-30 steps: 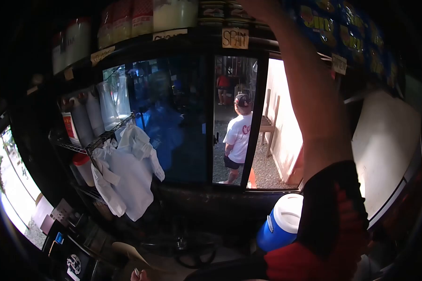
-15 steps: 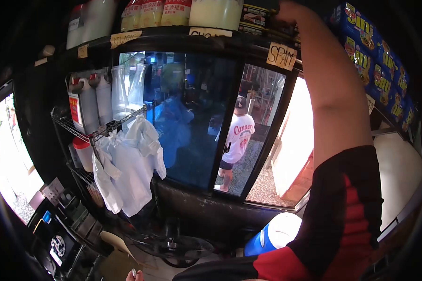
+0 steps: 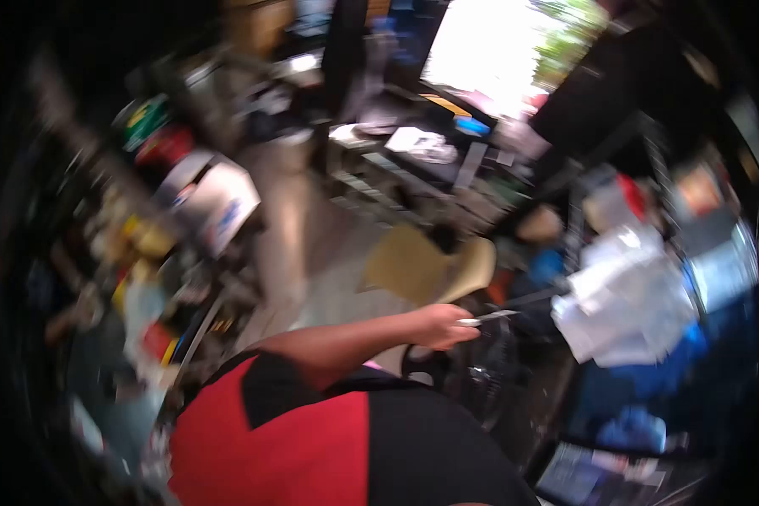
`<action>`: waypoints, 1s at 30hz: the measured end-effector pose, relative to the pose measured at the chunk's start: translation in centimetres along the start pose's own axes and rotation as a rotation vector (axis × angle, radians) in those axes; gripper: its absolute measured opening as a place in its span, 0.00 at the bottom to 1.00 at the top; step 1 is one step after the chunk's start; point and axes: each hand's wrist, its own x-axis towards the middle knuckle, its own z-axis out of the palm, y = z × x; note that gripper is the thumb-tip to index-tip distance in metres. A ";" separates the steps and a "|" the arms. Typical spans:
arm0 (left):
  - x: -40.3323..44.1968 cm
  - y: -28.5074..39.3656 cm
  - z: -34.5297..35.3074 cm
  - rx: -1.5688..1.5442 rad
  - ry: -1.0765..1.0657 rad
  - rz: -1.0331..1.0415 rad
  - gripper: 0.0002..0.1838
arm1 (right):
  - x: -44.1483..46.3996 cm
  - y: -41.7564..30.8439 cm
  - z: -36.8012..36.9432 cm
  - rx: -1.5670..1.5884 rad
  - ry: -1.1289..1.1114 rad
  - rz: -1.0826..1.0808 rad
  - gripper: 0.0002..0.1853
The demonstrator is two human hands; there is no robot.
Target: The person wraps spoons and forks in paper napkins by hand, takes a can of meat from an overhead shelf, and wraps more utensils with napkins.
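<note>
My left hand (image 3: 441, 327) is closed around a thin, pale pen-like object (image 3: 481, 320) whose tip points to the right. The left arm stretches across the front of my red and black shirt. Just above the hand is a tan cardboard-like piece (image 3: 413, 263) with a curled edge. White plastic bags (image 3: 624, 295) hang to the right of the hand. My right hand is out of the frame. Motion blur smears most of the view.
A dark fan (image 3: 489, 371) stands beside the hand. Behind lies a cluttered desk (image 3: 379, 181) near a bright opening. At the left are a white box (image 3: 219, 202) and shelves of blurred items. A wire rack holds containers at the right.
The view has swung left and down, away from the window and upper shelf. My raised right arm has left the frame. My left hand and forearm now show fully, still with the thin object.
</note>
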 end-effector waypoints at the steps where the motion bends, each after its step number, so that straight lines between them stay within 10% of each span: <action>1: -0.5 0.2 0.5 -0.119 0.035 0.031 0.21 | -1.3 -1.6 2.1 0.103 -0.009 -0.012 0.18; 11: -11.8 0.2 2.5 -0.060 0.451 0.487 0.34 | -21.1 -34.1 24.8 1.177 -0.770 -0.304 0.16; 19: -27.6 -7.2 5.0 0.067 0.803 0.170 0.31 | -32.5 -52.5 21.3 1.570 -0.908 -0.736 0.15; 30: -45.2 -14.9 5.3 0.184 1.013 0.134 0.42 | -39.8 -65.4 8.9 1.528 -1.251 -0.747 0.21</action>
